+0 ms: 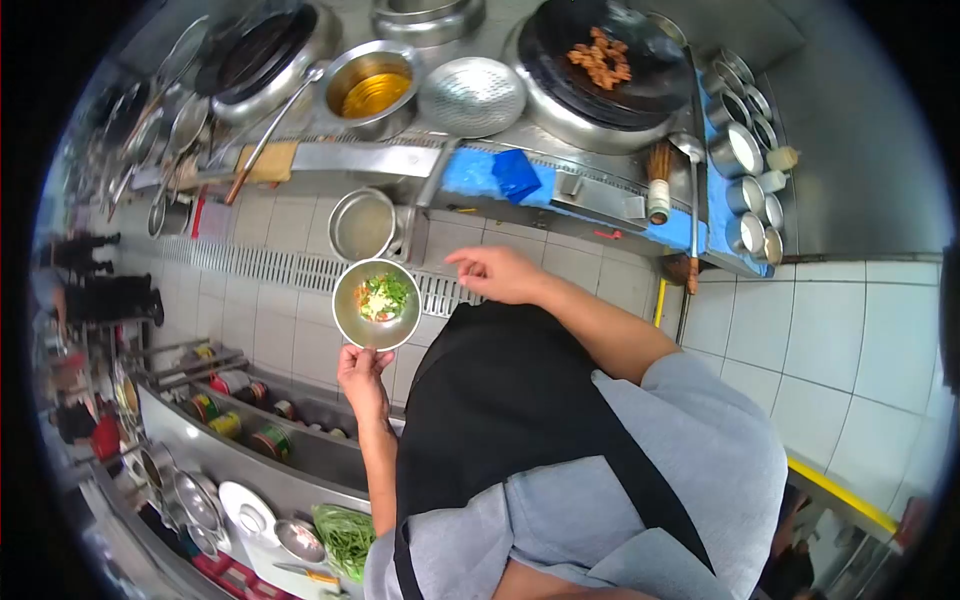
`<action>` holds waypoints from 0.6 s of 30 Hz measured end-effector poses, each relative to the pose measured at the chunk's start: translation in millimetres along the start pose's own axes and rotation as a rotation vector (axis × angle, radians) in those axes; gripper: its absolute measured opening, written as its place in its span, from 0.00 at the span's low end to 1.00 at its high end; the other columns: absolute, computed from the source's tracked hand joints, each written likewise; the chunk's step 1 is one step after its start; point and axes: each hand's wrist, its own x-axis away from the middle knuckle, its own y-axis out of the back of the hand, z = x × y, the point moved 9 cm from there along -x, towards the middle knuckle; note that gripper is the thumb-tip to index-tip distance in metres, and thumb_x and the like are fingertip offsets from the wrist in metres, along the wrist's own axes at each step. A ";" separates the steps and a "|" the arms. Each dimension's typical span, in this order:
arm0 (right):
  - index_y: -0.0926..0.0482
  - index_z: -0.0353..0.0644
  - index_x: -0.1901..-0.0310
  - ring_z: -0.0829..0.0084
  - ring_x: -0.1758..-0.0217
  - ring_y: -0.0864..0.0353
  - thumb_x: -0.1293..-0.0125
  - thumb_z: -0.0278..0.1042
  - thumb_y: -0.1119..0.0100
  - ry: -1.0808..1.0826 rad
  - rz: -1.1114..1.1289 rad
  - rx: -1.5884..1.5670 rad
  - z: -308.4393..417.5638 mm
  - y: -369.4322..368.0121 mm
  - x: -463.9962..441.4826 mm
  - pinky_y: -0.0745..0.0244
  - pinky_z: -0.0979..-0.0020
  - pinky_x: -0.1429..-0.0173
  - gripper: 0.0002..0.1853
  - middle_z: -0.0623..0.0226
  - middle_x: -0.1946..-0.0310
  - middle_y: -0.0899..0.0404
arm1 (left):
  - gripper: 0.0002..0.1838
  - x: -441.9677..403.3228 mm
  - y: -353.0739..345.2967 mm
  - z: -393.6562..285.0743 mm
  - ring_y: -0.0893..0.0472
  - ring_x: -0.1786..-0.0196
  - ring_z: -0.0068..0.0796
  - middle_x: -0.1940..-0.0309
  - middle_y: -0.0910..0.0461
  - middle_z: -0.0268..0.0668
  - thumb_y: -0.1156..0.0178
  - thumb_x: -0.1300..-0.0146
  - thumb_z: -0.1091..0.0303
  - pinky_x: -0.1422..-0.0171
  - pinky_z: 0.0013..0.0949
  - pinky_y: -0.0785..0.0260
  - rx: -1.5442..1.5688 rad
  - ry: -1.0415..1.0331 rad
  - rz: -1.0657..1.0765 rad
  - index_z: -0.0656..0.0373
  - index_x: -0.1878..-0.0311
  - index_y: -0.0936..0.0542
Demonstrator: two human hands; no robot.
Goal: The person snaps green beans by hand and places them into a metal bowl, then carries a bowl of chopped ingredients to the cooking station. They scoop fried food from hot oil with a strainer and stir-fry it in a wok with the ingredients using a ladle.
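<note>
My left hand (364, 384) grips the near rim of a metal bowl (346, 318), thumb and fingers pinching its edge. Inside the bowl lie chopped green, pale and orange-red pieces (383, 298). To the right of the bowl, my right hand (492, 274) is in the air with its fingers loosely spread and nothing in them. Just beyond the bowl stands a metal pot (362, 225) with cloudy liquid.
Ahead is a stove with a wok (650, 85) of browned pieces, a perforated pan (472, 97) and a pot of yellow liquid (375, 95). A ladle (693, 210) and brush (659, 185) lie at the right. Behind left is a counter with greens (345, 540) and a knife (305, 572).
</note>
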 end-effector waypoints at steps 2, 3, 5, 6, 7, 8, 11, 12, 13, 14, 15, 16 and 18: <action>0.20 0.42 0.36 0.78 0.64 0.18 0.30 0.31 0.36 0.007 -0.134 -0.082 -21.3 68.4 20.8 0.20 0.71 0.55 0.21 0.71 0.58 0.14 | 0.09 -16.2 -54.2 -12.0 0.18 0.65 0.23 0.67 0.22 0.32 0.38 0.27 0.75 0.58 0.34 0.15 -0.031 -0.027 0.056 0.55 0.63 0.28; 0.20 0.44 0.35 0.81 0.62 0.19 0.29 0.30 0.36 -0.009 -0.215 -0.123 -36.8 106.5 32.5 0.21 0.73 0.54 0.21 0.72 0.58 0.15 | 0.09 -27.8 -80.9 -21.0 0.18 0.65 0.23 0.67 0.22 0.32 0.38 0.27 0.74 0.58 0.34 0.15 -0.051 -0.056 0.085 0.55 0.63 0.28; 0.21 0.45 0.33 0.84 0.59 0.20 0.27 0.29 0.36 -0.107 -0.409 -0.185 -71.1 190.0 72.2 0.22 0.76 0.53 0.21 0.73 0.56 0.16 | 0.08 -44.7 -147.4 -33.4 0.17 0.64 0.24 0.66 0.22 0.32 0.38 0.27 0.74 0.57 0.34 0.16 -0.085 -0.086 0.141 0.56 0.62 0.27; 0.20 0.44 0.34 0.82 0.59 0.19 0.28 0.30 0.35 -0.159 -0.517 -0.137 -94.1 233.9 95.2 0.21 0.75 0.53 0.21 0.72 0.57 0.15 | 0.07 -51.1 -189.4 -46.1 0.17 0.64 0.25 0.65 0.22 0.32 0.38 0.27 0.74 0.57 0.34 0.16 -0.078 -0.123 0.169 0.57 0.62 0.27; 0.20 0.44 0.35 0.80 0.60 0.18 0.29 0.31 0.34 -0.209 -0.624 -0.093 -123.6 273.0 120.1 0.21 0.73 0.53 0.21 0.71 0.58 0.15 | 0.07 -57.7 -228.8 -57.8 0.16 0.64 0.25 0.65 0.21 0.34 0.38 0.27 0.74 0.57 0.33 0.17 -0.101 -0.146 0.181 0.58 0.62 0.26; 0.19 0.43 0.36 0.78 0.60 0.17 0.29 0.32 0.33 -0.264 -0.727 -0.051 -155.9 308.8 147.9 0.20 0.71 0.53 0.21 0.70 0.59 0.14 | 0.07 -66.2 -266.6 -65.2 0.16 0.64 0.26 0.64 0.19 0.35 0.38 0.27 0.73 0.57 0.32 0.18 -0.128 -0.166 0.189 0.59 0.62 0.26; 0.19 0.42 0.37 0.73 0.58 0.15 0.30 0.32 0.32 -0.348 -0.954 0.031 -250.4 378.7 246.5 0.19 0.69 0.50 0.21 0.65 0.58 0.13 | 0.11 -109.5 -380.5 -81.4 0.16 0.67 0.24 0.66 0.16 0.37 0.34 0.29 0.69 0.57 0.28 0.22 -0.318 -0.316 0.291 0.63 0.64 0.24; 0.19 0.41 0.37 0.72 0.57 0.15 0.31 0.32 0.31 -0.404 -0.994 -0.035 -272.4 389.3 273.4 0.19 0.69 0.49 0.21 0.64 0.58 0.13 | 0.11 -121.5 -419.7 -90.4 0.16 0.69 0.24 0.69 0.17 0.35 0.34 0.29 0.68 0.60 0.28 0.23 -0.441 -0.410 0.323 0.62 0.65 0.24; 0.19 0.41 0.37 0.71 0.57 0.14 0.31 0.33 0.31 -0.435 -1.033 0.035 -271.2 395.2 293.0 0.19 0.68 0.49 0.22 0.64 0.58 0.13 | 0.11 -127.8 -461.7 -104.6 0.17 0.70 0.24 0.72 0.17 0.35 0.34 0.32 0.67 0.64 0.30 0.25 -0.569 -0.515 0.306 0.60 0.67 0.24; 0.19 0.40 0.37 0.70 0.57 0.14 0.32 0.33 0.31 -0.468 -1.072 0.106 -267.9 397.3 315.3 0.19 0.68 0.49 0.22 0.63 0.59 0.13 | 0.13 -145.0 -496.2 -110.3 0.17 0.71 0.26 0.74 0.18 0.38 0.34 0.36 0.65 0.65 0.35 0.24 -0.695 -0.643 0.250 0.61 0.69 0.26; 0.19 0.39 0.37 0.69 0.57 0.14 0.32 0.34 0.31 -0.507 -1.080 0.103 -285.3 394.9 333.1 0.19 0.67 0.49 0.23 0.62 0.58 0.13 | 0.11 -138.8 -539.8 -127.6 0.16 0.71 0.36 0.74 0.18 0.44 0.35 0.40 0.64 0.61 0.41 0.22 -0.917 -0.796 0.201 0.63 0.64 0.21; 0.19 0.39 0.38 0.68 0.56 0.15 0.33 0.34 0.31 -0.550 -1.091 0.099 -307.0 390.3 348.4 0.19 0.66 0.49 0.23 0.61 0.57 0.13 | 0.13 -134.4 -582.6 -138.8 0.14 0.65 0.51 0.68 0.16 0.50 0.37 0.40 0.64 0.56 0.48 0.21 -1.062 -0.990 0.170 0.62 0.55 0.17; 0.19 0.37 0.38 0.67 0.56 0.15 0.35 0.33 0.31 -0.631 -1.086 0.158 -319.5 376.4 363.4 0.19 0.66 0.48 0.24 0.59 0.54 0.14 | 0.16 -133.0 -649.0 -141.8 0.14 0.56 0.58 0.53 0.13 0.50 0.39 0.37 0.66 0.49 0.55 0.21 -1.089 -1.337 0.130 0.58 0.48 0.17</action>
